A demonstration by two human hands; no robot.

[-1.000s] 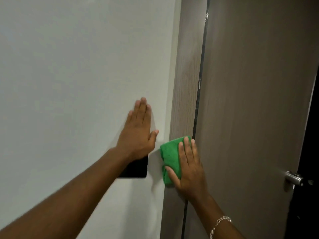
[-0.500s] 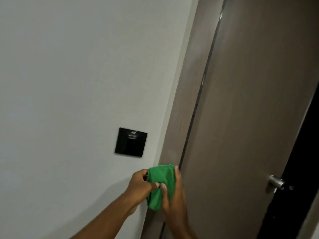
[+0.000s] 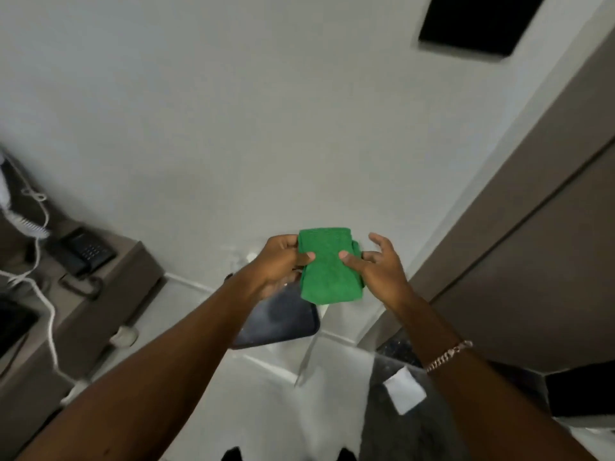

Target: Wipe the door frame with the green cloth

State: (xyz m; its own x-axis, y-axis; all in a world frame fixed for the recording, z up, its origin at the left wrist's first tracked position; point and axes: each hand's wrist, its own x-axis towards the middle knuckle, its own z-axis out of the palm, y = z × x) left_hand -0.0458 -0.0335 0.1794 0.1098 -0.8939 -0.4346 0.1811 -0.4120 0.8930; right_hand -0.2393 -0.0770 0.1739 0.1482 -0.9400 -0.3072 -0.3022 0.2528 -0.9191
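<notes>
The folded green cloth (image 3: pixel 327 266) hangs in front of the white wall, held between both hands, away from the door frame. My left hand (image 3: pixel 283 261) pinches its left edge with thumb on the front. My right hand (image 3: pixel 379 261) holds its right edge with the thumb on the cloth and the other fingers spread. The brown door frame (image 3: pixel 519 181) runs diagonally at the right, with the door (image 3: pixel 549 277) beside it.
A black wall switch plate (image 3: pixel 479 21) is at the top right. A low brown cabinet (image 3: pixel 100 304) with a black telephone (image 3: pixel 83 252) and white cables stands at the left. A dark tray-like object (image 3: pixel 279 322) lies on the floor below the hands.
The cloth came off the door frame and both hands now hold it out in front of the wall. The view has tilted down, showing the floor and cabinet.
</notes>
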